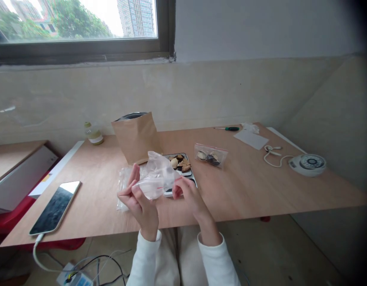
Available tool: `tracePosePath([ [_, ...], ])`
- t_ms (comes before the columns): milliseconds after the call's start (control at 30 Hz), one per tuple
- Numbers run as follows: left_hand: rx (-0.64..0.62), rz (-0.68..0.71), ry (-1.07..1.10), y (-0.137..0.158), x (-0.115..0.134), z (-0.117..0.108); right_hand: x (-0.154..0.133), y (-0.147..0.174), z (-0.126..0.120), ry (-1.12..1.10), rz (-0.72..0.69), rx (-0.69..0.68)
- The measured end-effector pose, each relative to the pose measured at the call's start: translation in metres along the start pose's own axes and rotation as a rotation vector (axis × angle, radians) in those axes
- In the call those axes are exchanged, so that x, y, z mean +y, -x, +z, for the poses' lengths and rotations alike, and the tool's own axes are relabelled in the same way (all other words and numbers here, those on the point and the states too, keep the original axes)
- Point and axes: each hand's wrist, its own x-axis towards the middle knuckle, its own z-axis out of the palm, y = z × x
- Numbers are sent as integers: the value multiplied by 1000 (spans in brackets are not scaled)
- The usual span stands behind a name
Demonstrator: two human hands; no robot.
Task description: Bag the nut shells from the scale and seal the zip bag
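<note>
Below a dark-framed window [168,31] and before a pale wall [213,91], sat at a wood-toned table [249,194] in white sleeves [146,258] and beige trousers [186,254]. Held a clear zip bag [156,171] over the table's near middle, pinched at its left edge by the left hand [141,202] and gripped on its right side, near a thin red line, by the fingers of the right hand [191,194]. Could not make out the bag's mouth amid the folds. Had more clear plastic [123,186] lying beneath the left hand, partly covered by it. Faced a brown paper pouch [136,137], upright and gaping at the top, just behind the bag. Had dried slices [183,163] heaped on a white device [168,193], partly hidden by bag and right hand, and a filled packet [211,155] lying to the right. Farther right, had a green-handled screwdriver [231,128], crumpled plastic [251,128], a white sheet [251,139] and a white dome camera [308,165] with a curled cable [273,153]. To the left, had a yellowish bottle [94,134] near the wall and a dark-screened phone [56,207] near the front edge, plugged into a white cord [37,254].
</note>
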Motion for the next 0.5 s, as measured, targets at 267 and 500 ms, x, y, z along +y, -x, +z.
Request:
tracePosePath([
  [267,162,-177,-48,-19,2,11,6,-25,-38,430,-275,196],
  [500,44,-490,-162,-5,-23,-2,41,-77,-58,1028,-235,600],
])
